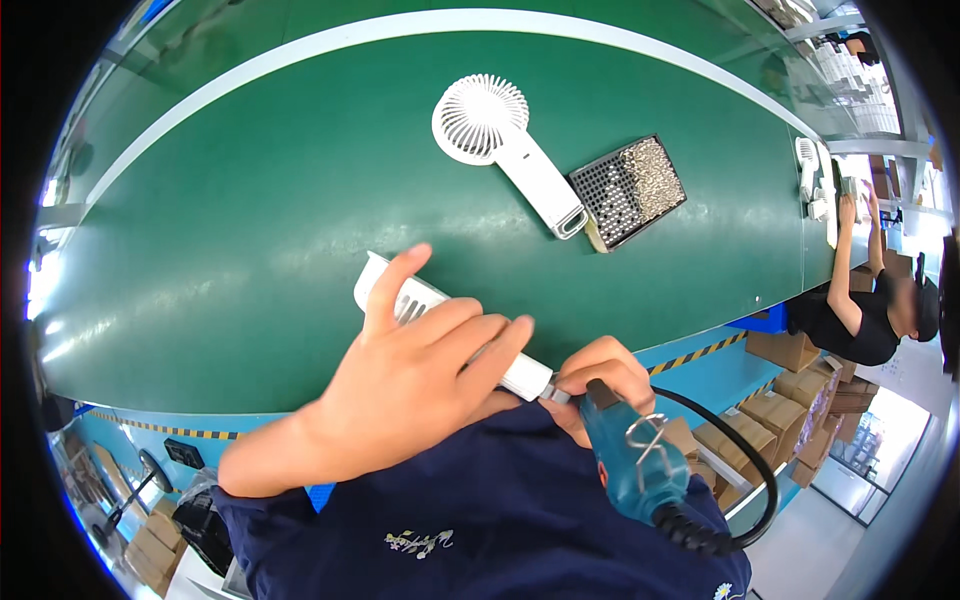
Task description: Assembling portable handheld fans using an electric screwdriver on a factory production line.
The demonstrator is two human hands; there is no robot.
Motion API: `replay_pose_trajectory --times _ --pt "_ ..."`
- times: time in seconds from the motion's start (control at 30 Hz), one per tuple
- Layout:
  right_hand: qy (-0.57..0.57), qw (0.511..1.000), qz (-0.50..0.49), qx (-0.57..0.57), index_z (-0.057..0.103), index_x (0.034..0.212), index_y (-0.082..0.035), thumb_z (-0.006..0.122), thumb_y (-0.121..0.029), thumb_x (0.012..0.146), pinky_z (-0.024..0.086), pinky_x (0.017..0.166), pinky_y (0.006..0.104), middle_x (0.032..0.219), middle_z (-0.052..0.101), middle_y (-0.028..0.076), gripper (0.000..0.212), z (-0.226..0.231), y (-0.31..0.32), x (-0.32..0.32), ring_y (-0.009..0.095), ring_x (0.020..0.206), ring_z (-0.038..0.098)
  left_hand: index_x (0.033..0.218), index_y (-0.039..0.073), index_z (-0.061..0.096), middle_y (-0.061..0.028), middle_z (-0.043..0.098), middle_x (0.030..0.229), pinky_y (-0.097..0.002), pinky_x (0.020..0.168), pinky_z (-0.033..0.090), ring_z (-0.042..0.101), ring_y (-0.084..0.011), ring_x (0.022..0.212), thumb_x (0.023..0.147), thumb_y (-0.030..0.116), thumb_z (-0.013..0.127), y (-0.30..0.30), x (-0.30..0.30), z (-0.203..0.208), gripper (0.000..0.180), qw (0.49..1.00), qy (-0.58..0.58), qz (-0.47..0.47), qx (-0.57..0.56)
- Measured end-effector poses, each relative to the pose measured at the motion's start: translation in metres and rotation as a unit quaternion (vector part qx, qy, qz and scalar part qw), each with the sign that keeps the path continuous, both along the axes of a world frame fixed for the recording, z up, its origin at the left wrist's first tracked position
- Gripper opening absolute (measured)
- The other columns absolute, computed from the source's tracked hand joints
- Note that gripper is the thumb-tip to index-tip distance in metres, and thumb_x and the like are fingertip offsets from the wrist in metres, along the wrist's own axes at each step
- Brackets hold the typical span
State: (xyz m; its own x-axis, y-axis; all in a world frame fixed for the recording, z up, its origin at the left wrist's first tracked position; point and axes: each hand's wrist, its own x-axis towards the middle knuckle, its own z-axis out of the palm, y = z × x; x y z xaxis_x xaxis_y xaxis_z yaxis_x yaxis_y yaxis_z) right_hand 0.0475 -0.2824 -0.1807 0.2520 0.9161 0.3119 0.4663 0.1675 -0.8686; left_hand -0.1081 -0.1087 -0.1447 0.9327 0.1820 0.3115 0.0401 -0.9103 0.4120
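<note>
My left hand is closed around a white handheld part, slotted near its far end, that looks like a fan handle. A teal electric screwdriver with a wire hanging hook lies against my right hand, whose bent fingers close by its front end. Those fingers also meet a small grey piece at the handle's near end; the screwdriver's tip is hidden. Farther off on the table, a white handheld fan rests with its round grille to the left. Beside its handle end sits a black perforated tray holding many small metal screws.
The green table has a white strip along its far side. A black cord loops at the screwdriver's right. At the far right a co-worker reaches over white fans. Cardboard boxes stand below the table edge.
</note>
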Motion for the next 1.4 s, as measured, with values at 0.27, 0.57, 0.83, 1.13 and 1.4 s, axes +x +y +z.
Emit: replay_pose_trajectory --times 0.27,0.57,0.83,1.13,1.4 --pt "0.035 0.999 0.002 0.008 0.061 0.084 -0.001 0.078 0.002 0.064 0.047 0.047 0.0257 0.084 0.064 0.012 0.027 -0.010 -0.004 0.001 0.017 0.059 0.061 0.103 0.003 0.067 -0.0035 0.067 0.090 -0.0539 0.111 0.033 0.066 -0.0164 0.093 0.076 0.024 0.075 0.030 0.017 0.007 0.034 0.961 0.132 -0.219 -0.106" --pt "0.067 0.996 0.026 -0.045 0.063 0.084 0.001 0.075 -0.003 0.069 0.050 0.055 0.0267 0.088 0.064 0.013 0.019 -0.005 -0.010 0.010 0.018 0.066 0.064 0.094 0.002 0.068 -0.0010 0.062 0.076 -0.0540 0.110 0.035 0.061 -0.0155 0.077 0.071 0.020 0.077 0.027 0.021 -0.006 0.031 0.963 0.063 -0.249 -0.082" --pt "0.068 0.996 -0.017 -0.053 0.055 0.082 -0.004 0.077 0.002 0.069 0.046 0.058 0.0300 0.080 0.060 0.013 0.027 0.004 -0.040 0.021 0.019 0.066 0.057 0.084 0.006 0.070 -0.0002 0.065 0.076 -0.0558 0.110 0.034 0.064 -0.0158 0.077 0.076 0.019 0.076 0.051 0.012 -0.010 0.016 0.966 0.037 -0.209 -0.147" --pt "0.106 0.988 -0.047 -0.100 0.061 0.083 0.001 0.081 0.004 0.067 0.051 0.064 0.0306 0.087 0.064 0.011 0.025 0.002 -0.029 0.009 0.022 0.074 0.062 0.115 0.000 0.060 -0.0088 0.063 0.093 -0.0556 0.110 0.031 0.060 -0.0251 0.101 0.072 0.040 0.073 0.007 0.016 0.013 0.060 0.981 0.129 -0.142 -0.003" --pt "0.090 0.989 0.012 -0.118 0.054 0.091 -0.003 0.077 -0.009 0.078 0.045 0.064 0.0289 0.087 0.061 0.009 0.028 0.010 -0.012 0.002 0.016 0.070 0.056 0.060 0.011 0.040 -0.0007 0.032 0.052 -0.0466 0.106 0.042 0.044 -0.0165 0.057 0.064 0.008 0.058 -0.019 0.017 -0.030 0.019 0.993 -0.025 -0.059 0.101"
